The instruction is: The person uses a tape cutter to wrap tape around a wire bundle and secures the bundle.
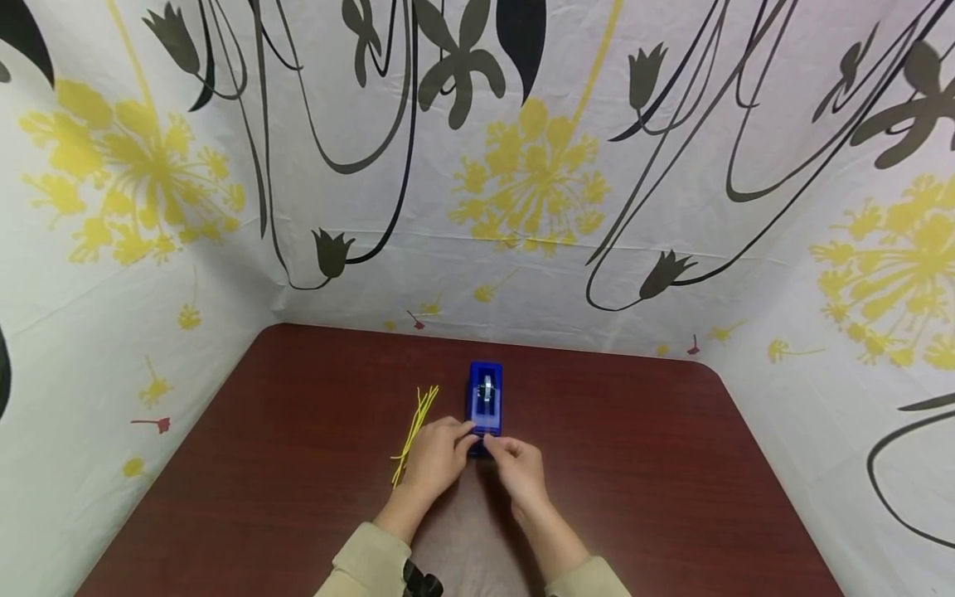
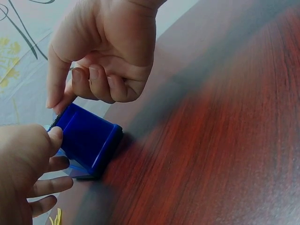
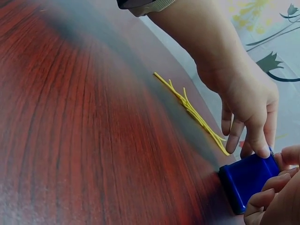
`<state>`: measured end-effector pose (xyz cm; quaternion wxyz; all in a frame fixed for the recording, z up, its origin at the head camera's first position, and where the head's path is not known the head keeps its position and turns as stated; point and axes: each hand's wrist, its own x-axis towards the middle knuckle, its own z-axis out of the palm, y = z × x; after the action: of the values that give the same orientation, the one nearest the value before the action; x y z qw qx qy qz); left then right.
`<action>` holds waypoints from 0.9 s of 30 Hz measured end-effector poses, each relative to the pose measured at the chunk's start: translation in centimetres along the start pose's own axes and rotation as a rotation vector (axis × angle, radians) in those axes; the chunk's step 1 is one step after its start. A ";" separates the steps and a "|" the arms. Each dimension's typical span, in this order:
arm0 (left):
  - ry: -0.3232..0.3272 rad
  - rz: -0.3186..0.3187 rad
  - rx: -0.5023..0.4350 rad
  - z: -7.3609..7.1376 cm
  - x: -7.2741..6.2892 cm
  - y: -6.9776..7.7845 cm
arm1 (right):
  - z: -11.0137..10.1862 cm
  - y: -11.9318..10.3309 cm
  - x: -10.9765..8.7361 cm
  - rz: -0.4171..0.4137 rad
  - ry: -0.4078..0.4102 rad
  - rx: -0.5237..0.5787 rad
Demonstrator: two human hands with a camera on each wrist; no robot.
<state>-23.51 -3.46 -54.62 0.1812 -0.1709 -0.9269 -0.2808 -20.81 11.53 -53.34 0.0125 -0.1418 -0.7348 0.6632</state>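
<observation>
A: Container first. What is it, and where?
B: Blue dispenser (image 1: 485, 408), on the brown table (image 1: 634, 448), long side running away from the person, front end between the two hands.
A: Contents?
B: One pale, narrow roll (image 1: 487, 388) on edge in the open well, toward the far half. How much is wound on it is too small to tell.
A: Left hand (image 1: 435, 452)?
B: Thumb laid on the dispenser's front end, forefinger close by at the same edge; the other fingers loosely spread, clear of the front face.
A: Right hand (image 1: 520, 471)?
B: Thumb and forefinger brought together at the toothed edge (image 2: 55, 120), remaining fingers curled toward the palm. Whether a strip sits between the tips — cannot tell.
A: Anything outside the container?
B: Yellow strands (image 1: 415, 427), a loose bundle lying on the table just beyond the left hand's outer side, crossing one another, apart from the dispenser. Printed cloth (image 1: 373, 207) behind and at both sides of the table.
</observation>
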 end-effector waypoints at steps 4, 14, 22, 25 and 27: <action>0.001 0.005 0.000 0.0 0.0 0.0 | -0.1 -0.1 -0.1 -0.011 0.000 0.001; -0.011 -0.004 -0.004 -0.1 0.1 0.0 | -0.2 -0.1 -0.5 0.021 -0.019 0.021; -0.019 -0.009 0.000 0.0 0.1 0.0 | -0.4 0.2 -0.5 0.029 -0.027 0.030; -0.021 -0.007 0.002 0.0 0.1 0.0 | -0.4 0.3 -0.6 0.036 -0.034 0.039; -0.023 -0.005 0.001 0.0 0.1 0.0 | -0.4 0.3 -0.6 0.038 -0.035 0.045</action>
<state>-23.59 -3.43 -54.61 0.1697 -0.1720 -0.9294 -0.2789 -20.08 11.78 -53.47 -0.0095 -0.1439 -0.7169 0.6821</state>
